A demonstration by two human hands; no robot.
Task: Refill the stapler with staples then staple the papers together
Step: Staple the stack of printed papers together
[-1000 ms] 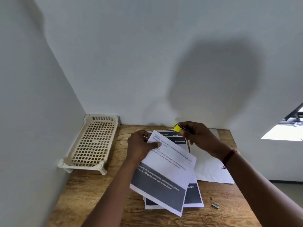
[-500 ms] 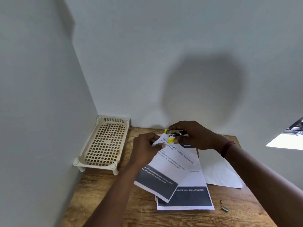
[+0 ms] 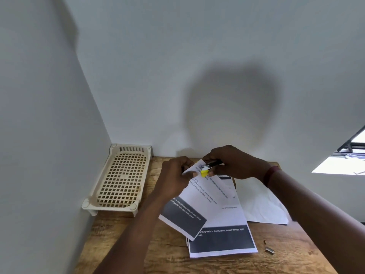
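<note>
We see both hands meeting at the 12 o'clock end of the papers (image 3: 214,196), over a wooden table (image 3: 122,244). The right hand (image 3: 237,165) grips the stapler (image 3: 210,165), fingers (image 3: 212,155) curled over its top and clamped on it. The stapler is metal with a yellow tip, held off the table, tip pointing toward 8 o'clock. Its mouth sits at the top corner of the upper sheet. We cannot tell if it is squeezed fully down.

The left hand (image 3: 173,175) is at 9 o'clock of the stapler, fingers pinched together on the same top edge of the papers, lifting that end. The papers are printed sheets with dark grey bands, fanned out. The upper one is tilted toward 7 o'clock; the lower ones lie on the table with their near edge at 6 o'clock.

A blank white sheet (image 3: 262,204) lies flat at 3 o'clock of the papers, partly under the right forearm. A red wristband (image 3: 271,175) is on the right wrist. A short strip of staples (image 3: 269,250) lies on the table at 4 o'clock of the papers, well apart from the stapler, with a small bit just beside it at 11 o'clock. A cream plastic tray (image 3: 120,178) with a grid floor stands in the wall corner, at 9 o'clock of the left hand.
</note>
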